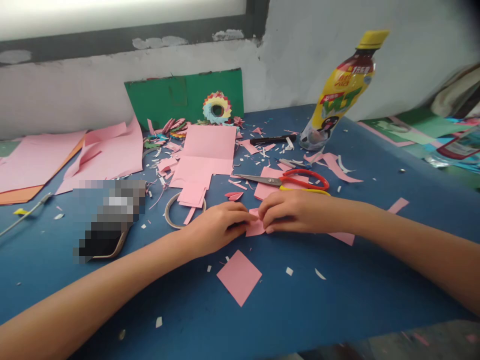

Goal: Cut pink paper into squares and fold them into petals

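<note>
Both hands meet on the table (375,300): left hand (215,227) and right hand (290,212) pinch a pink paper (255,228), scissors (296,181) just behind.

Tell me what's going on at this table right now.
A person's left hand and right hand pinch a small pink paper piece between their fingertips, low against the blue table. A loose pink square lies untouched, just nearer the person. Red-handled scissors lie right behind the right hand, and a yellow bottle stands further back on the right. Larger pink sheets and small paper scraps are scattered around.
</note>
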Available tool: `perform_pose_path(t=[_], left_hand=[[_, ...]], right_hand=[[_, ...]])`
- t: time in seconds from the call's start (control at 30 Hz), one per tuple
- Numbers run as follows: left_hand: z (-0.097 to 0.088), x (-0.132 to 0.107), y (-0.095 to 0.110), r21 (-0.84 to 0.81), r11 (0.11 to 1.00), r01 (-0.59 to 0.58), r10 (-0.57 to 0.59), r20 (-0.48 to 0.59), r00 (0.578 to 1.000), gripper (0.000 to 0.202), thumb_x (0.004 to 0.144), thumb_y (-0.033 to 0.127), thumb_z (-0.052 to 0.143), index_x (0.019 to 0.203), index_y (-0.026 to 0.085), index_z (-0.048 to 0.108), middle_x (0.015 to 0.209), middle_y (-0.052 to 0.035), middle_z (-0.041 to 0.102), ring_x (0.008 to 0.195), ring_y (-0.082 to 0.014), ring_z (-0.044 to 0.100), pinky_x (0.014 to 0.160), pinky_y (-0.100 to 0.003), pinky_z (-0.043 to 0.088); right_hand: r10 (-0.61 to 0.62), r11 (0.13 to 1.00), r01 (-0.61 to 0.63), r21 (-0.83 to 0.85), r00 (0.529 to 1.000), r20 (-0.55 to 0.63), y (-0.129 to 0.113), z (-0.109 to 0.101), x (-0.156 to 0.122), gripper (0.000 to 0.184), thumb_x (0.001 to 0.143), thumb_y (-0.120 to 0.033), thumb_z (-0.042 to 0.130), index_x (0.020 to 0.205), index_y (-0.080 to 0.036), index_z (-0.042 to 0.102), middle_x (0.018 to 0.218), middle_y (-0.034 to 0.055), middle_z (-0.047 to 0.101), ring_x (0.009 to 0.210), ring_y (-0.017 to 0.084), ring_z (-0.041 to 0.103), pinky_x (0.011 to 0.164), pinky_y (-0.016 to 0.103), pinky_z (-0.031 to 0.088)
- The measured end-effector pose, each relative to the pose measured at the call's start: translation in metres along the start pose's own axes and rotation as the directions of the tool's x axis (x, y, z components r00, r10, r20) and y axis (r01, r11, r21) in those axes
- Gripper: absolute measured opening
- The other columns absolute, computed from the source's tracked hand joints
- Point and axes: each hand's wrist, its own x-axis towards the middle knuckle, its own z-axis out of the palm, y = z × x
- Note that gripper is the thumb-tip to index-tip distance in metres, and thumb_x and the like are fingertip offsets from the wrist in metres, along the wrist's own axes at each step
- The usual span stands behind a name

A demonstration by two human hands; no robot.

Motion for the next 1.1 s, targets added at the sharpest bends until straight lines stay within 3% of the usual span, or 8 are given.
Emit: perform_pose_path(t=[0.17,0.43,0.67,1.1], left_hand=[[0.002,0.003,-0.003,-0.037,0.999,-0.026,0.027,0.015,1.0,0.016,0.082,0.019,0.056,0.089,0.013,0.069,0.086,-0.0069,0.06,0.078,-0.0141,0.055,0.072,-0.024,0.047],[0.001,0.002,-0.003,-0.069,0.998,0.004,-0.003,0.008,1.0,0.015,0.079,0.022,0.061,0.088,0.014,0.07,0.084,-0.0058,0.06,0.076,-0.0137,0.055,0.069,-0.022,0.047],[0.003,-0.004,-0.003,-0.109,0.993,-0.037,0.03,-0.063,0.998,0.016,0.08,0.019,0.059,0.089,0.014,0.07,0.086,-0.0073,0.062,0.077,-0.0137,0.057,0.068,-0.022,0.048],[0.006,-0.007,0.0,0.045,0.99,-0.132,0.136,-0.098,0.986,0.019,0.081,0.013,0.05,0.08,0.014,0.068,0.088,-0.0083,0.066,0.078,-0.0153,0.06,0.071,-0.027,0.051]], right_hand=[[0.148,0.985,-0.14,0.101,0.986,-0.071,-0.005,0.003,0.004,0.017,0.084,-0.025,0.049,0.081,-0.017,0.063,0.09,0.0054,0.061,0.083,0.015,0.056,0.076,0.027,0.043],[0.35,0.936,-0.334,0.107,0.91,-0.221,-0.014,0.014,0.014,0.011,0.077,-0.02,0.056,0.068,-0.015,0.059,0.074,0.0012,0.051,0.061,0.009,0.048,0.055,0.021,0.036],[0.383,0.923,-0.355,0.15,0.885,-0.265,-0.012,0.019,0.017,0.01,0.073,-0.017,0.057,0.063,-0.015,0.055,0.07,-0.0007,0.052,0.058,0.008,0.046,0.052,0.02,0.033],[0.362,0.929,-0.328,0.171,0.899,-0.247,-0.007,0.023,0.017,0.01,0.075,-0.019,0.055,0.066,-0.016,0.053,0.068,-0.0014,0.05,0.06,0.009,0.046,0.055,0.021,0.034]])
